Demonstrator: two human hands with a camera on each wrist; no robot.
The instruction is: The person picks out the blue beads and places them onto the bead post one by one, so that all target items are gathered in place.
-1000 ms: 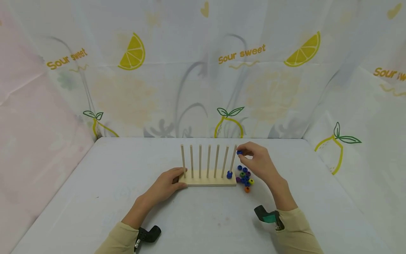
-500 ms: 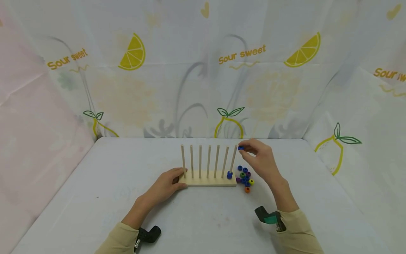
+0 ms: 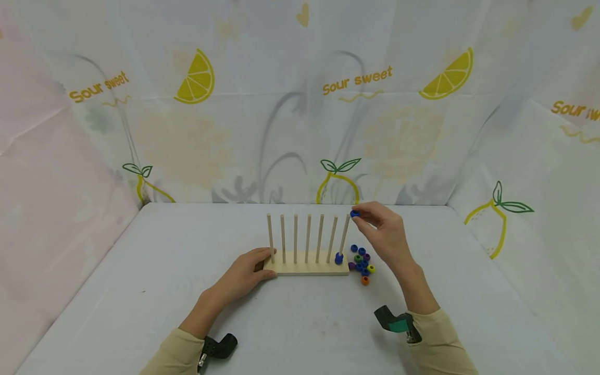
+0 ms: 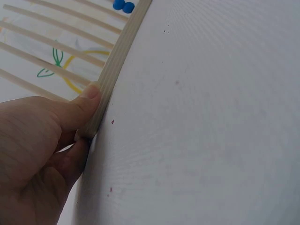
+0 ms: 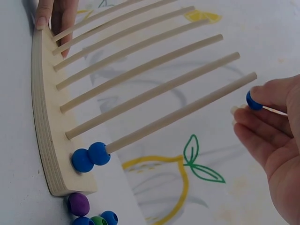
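A pale wooden pegboard (image 3: 307, 269) with several upright pegs stands on the white table. Two blue beads (image 5: 91, 156) are stacked at the foot of its rightmost peg (image 5: 183, 112). My left hand (image 3: 241, 273) grips the board's left end, thumb along the front edge, as the left wrist view shows. Between thumb and fingers, my right hand (image 3: 385, 234) pinches a blue bead (image 5: 253, 101). That bead is beside the top of the rightmost peg, apart from it in the right wrist view.
Loose beads in blue, green, purple and yellow lie in a cluster just right of the board, with an orange bead (image 3: 365, 280) nearest the front. A printed cloth (image 3: 262, 130) hangs behind the white table (image 3: 300, 323).
My right hand has risen slightly with the blue bead, from below the peg's tip to about level with it. The left hand and the pegboard have stayed put.
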